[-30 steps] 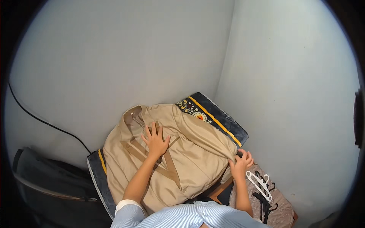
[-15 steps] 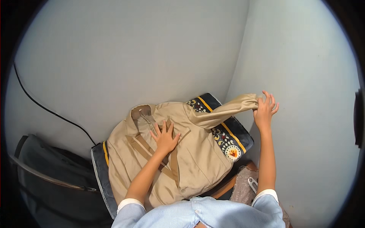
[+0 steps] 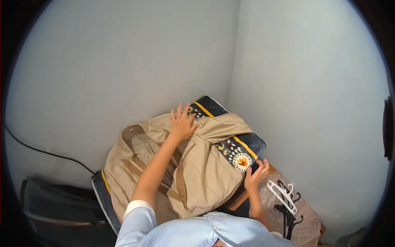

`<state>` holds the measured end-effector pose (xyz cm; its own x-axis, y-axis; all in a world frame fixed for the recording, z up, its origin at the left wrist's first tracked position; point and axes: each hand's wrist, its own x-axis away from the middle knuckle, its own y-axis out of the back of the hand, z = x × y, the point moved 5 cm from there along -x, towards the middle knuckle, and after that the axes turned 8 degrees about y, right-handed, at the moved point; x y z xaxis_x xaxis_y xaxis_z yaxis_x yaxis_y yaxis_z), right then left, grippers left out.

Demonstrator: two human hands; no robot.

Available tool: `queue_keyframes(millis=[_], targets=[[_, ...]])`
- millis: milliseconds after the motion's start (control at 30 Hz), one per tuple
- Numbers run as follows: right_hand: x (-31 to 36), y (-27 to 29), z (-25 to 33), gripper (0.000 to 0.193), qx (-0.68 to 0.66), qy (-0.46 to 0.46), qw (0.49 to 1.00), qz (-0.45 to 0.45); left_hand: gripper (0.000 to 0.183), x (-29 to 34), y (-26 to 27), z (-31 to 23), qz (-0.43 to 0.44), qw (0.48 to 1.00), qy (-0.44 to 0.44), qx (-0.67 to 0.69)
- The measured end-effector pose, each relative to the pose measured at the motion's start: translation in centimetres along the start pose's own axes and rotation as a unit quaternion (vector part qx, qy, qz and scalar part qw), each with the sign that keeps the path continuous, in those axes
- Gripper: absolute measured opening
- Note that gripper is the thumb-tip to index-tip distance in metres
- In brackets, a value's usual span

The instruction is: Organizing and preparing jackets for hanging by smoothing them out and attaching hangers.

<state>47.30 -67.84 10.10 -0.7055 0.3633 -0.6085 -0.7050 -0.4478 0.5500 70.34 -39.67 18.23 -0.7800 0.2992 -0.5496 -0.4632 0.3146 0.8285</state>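
A tan jacket (image 3: 205, 168) lies spread over a dark padded mat (image 3: 256, 144) with yellow stripes and a flower border. Its collar points away from me, and its front gapes over a darker lining. My left hand (image 3: 182, 124) rests on the jacket near the right-side shoulder, fingers spread and holding nothing. From that shoulder the sleeve lies across the mat toward the right. By the mat's near right corner, my right hand (image 3: 256, 176) is open with bent, parted fingers and nothing visible in it.
White and black hangers, one a white hanger (image 3: 284, 197), lie on a cover (image 3: 306, 210) at the lower right. A black cable (image 3: 49, 151) runs along the wall to the mat. A dark chair-like object (image 3: 61, 206) stands at left. Two grey walls meet behind.
My right hand has let go of the sleeve and drawn back toward me; the sleeve now lies on the mat. My left hand has slid from the jacket's front up to the shoulder.
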Motion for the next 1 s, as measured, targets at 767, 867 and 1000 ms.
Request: queue_keyframes(millis=[767,867,1000], targets=[[6.5,4.4,-1.0,0.036,0.14,-0.133,0.955,0.226,0.025,-3.1,-0.8,-1.5,-0.015,0.99,0.141,0.018],[5.2,4.2,0.6,0.039,0.053,-0.051,0.972,0.222,0.028,-1.9,-0.4,-1.2,0.006,0.986,0.164,0.016],[5.7,2.4,1.0,0.042,0.008,-0.042,0.965,0.26,0.029,0.7,1.9,0.9,0.012,0.985,0.174,-0.014]])
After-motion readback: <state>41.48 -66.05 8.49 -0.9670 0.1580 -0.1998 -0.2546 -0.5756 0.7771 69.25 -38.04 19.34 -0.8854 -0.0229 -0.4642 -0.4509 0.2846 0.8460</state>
